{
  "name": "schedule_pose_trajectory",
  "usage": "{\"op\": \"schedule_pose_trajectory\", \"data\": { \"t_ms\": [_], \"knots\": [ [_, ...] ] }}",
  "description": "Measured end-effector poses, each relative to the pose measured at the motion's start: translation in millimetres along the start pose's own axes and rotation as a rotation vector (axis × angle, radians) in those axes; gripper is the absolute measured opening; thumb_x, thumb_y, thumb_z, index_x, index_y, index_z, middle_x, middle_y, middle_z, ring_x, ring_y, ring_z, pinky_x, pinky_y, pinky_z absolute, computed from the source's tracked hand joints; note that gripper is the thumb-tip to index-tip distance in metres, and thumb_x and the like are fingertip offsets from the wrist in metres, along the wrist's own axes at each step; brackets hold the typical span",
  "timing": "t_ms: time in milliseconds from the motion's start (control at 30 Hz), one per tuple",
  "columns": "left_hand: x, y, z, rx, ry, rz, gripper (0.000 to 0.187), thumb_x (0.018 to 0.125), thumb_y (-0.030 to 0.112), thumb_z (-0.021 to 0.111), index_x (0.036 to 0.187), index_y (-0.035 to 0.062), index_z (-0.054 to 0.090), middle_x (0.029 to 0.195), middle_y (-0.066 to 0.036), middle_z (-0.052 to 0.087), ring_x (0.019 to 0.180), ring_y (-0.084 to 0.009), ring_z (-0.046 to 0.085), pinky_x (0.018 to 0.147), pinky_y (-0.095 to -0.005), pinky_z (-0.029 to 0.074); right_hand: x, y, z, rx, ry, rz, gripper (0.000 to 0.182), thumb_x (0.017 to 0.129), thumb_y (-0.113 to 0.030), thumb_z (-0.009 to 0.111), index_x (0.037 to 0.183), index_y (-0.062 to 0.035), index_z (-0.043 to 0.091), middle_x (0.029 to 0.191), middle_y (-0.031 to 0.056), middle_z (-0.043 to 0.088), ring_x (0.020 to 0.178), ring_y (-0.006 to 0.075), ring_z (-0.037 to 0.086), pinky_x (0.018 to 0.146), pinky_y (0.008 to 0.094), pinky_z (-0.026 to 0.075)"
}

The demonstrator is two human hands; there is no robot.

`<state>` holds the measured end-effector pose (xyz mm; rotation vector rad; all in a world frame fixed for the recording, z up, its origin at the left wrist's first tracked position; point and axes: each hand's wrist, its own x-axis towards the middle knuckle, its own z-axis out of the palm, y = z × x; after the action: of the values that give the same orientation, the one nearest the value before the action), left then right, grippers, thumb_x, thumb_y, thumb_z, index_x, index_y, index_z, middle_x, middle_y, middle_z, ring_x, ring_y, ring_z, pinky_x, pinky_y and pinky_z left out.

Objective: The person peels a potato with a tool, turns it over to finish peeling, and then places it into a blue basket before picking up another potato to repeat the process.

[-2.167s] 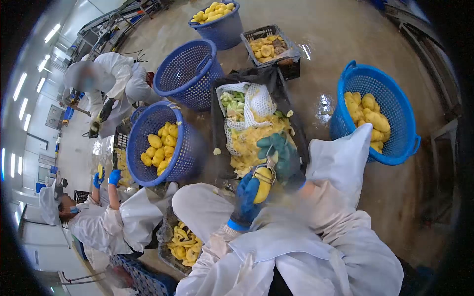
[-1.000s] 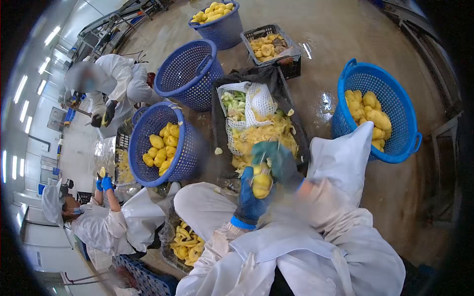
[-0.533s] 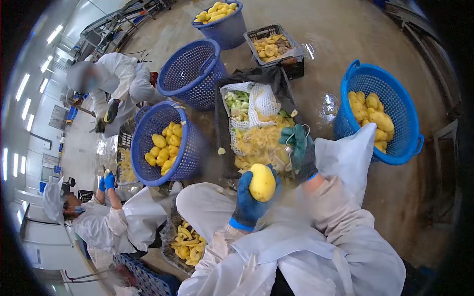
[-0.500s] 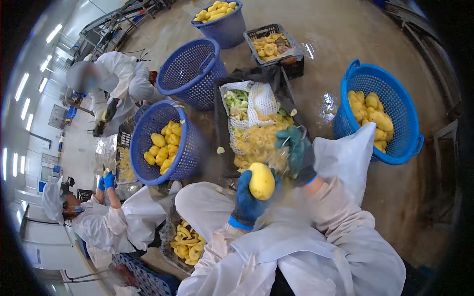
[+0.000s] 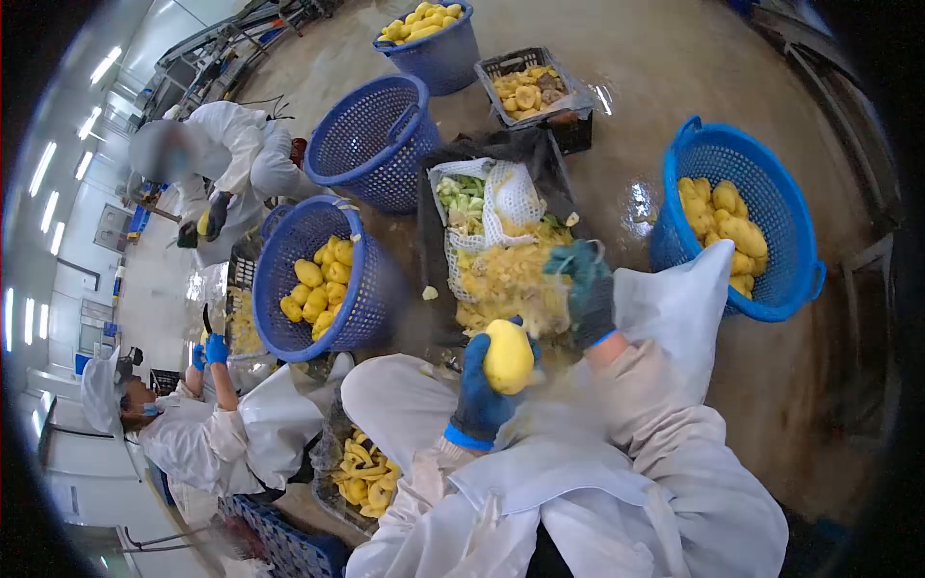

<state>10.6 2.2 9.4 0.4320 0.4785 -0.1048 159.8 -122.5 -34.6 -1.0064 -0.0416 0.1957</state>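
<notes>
A smooth yellow peeled mango (image 5: 509,357) rests in my left hand (image 5: 476,395), whose gloved fingers wrap round its left and lower side. My right hand (image 5: 584,289), in a dark green and blue glove, is just above and to the right of the mango, apart from it. Its fingers are curled and smeared by motion; whatever they grip is too blurred to make out. Beyond both hands lies a black crate (image 5: 431,197) holding yellow peelings (image 5: 506,279), a white foam net (image 5: 514,200) and green scraps (image 5: 462,200).
Blue baskets of yellow fruit stand to the left (image 5: 371,299) and right (image 5: 785,212). Another blue basket (image 5: 409,159) stands behind, near a crate of yellow pieces (image 5: 489,77). Cut pieces (image 5: 364,472) fill a lined box at my left. Two co-workers (image 5: 217,438) sit and bend at left.
My right hand has shifted slightly to the right, away from the mango. The mango has turned a little in my left hand. The seated co-worker's hands now show a knife.
</notes>
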Motion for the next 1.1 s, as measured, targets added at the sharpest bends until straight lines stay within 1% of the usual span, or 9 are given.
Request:
{"op": "schedule_pose_trajectory", "data": {
  "t_ms": [67,133,200,300,367,500,867,967,1100],
  "knots": [
    [-1,2,0,-0.022,-0.050,0.021,0.055,0.090,0.045,0.057,0.130,0.0073,0.049,0.119,-0.013,0.057,0.105,-0.0262,0.059,0.089,-0.0400,0.051,4,3,-1,0.276,-0.066,-0.024,0.026,0.098,-0.027,0.052,0.102,-0.0029,0.061,0.091,0.0070,0.066,0.080,0.0185,0.066,0.073,0.0326,0.052],
    [-7,-8,17,0.107,-0.128,0.261,0.054,0.089,0.040,0.060,0.130,0.0060,0.049,0.119,-0.014,0.057,0.107,-0.0267,0.058,0.093,-0.0401,0.049,-21,3,13,-0.069,-0.289,-0.164,0.026,0.098,-0.027,0.052,0.101,-0.0030,0.061,0.091,0.0072,0.066,0.079,0.0183,0.065,0.071,0.0327,0.051],
    [-11,-9,23,0.080,-0.123,0.282,0.052,0.089,0.035,0.063,0.129,0.0049,0.049,0.119,-0.014,0.057,0.110,-0.0281,0.057,0.096,-0.0419,0.047,-31,5,29,-0.106,-0.319,0.107,0.025,0.098,-0.026,0.052,0.099,-0.0026,0.061,0.090,0.0068,0.065,0.080,0.0169,0.064,0.070,0.0319,0.050],
    [-6,1,15,-0.209,-0.005,0.023,0.048,0.088,0.026,0.064,0.128,0.0034,0.048,0.119,-0.016,0.057,0.114,-0.0312,0.055,0.101,-0.0471,0.044,7,18,-13,-0.263,0.018,-0.241,0.027,0.099,-0.027,0.051,0.099,-0.0023,0.061,0.091,0.0067,0.065,0.080,0.0163,0.063,0.070,0.0316,0.050],
    [-2,5,2,-0.209,-0.056,0.084,0.042,0.090,0.020,0.061,0.128,0.0062,0.049,0.122,-0.014,0.057,0.117,-0.0315,0.054,0.101,-0.0503,0.043,12,5,-12,0.155,0.049,0.008,0.035,0.098,-0.035,0.051,0.100,-0.0024,0.062,0.090,0.0073,0.065,0.079,0.0151,0.061,0.070,0.0298,0.048],
    [10,8,-6,-0.227,-0.084,0.168,0.041,0.089,0.011,0.059,0.128,0.0072,0.050,0.125,-0.014,0.056,0.120,-0.0329,0.052,0.103,-0.0515,0.042,-32,6,15,-0.071,0.042,0.053,0.036,0.100,-0.035,0.049,0.100,-0.0013,0.063,0.085,0.0059,0.065,0.077,0.0155,0.063,0.072,0.0286,0.050],
    [26,-13,-9,-0.211,0.121,0.150,0.033,0.093,0.022,0.060,0.122,0.0070,0.054,0.124,-0.013,0.056,0.113,-0.0296,0.056,0.099,-0.0472,0.046,-18,18,8,-0.016,0.090,-0.032,0.034,0.096,-0.034,0.058,0.097,-0.0003,0.062,0.086,0.0087,0.066,0.073,0.0168,0.064,0.066,0.0322,0.052],
    [25,-25,-14,0.386,-0.006,0.410,0.037,0.092,0.022,0.060,0.125,0.0056,0.052,0.125,-0.013,0.055,0.117,-0.0288,0.054,0.100,-0.0445,0.046,-10,2,10,0.012,0.195,0.016,0.032,0.096,-0.033,0.057,0.099,-0.0008,0.062,0.086,0.0082,0.066,0.070,0.0166,0.063,0.065,0.0312,0.052],
    [18,-21,-9,0.064,-0.124,0.238,0.044,0.093,0.022,0.059,0.131,0.0045,0.047,0.128,-0.014,0.054,0.121,-0.0276,0.052,0.101,-0.0419,0.047,-8,-3,4,0.025,0.200,0.010,0.031,0.097,-0.030,0.056,0.100,-0.0001,0.061,0.086,0.0086,0.066,0.070,0.0171,0.063,0.065,0.0309,0.052]
  ]
}}
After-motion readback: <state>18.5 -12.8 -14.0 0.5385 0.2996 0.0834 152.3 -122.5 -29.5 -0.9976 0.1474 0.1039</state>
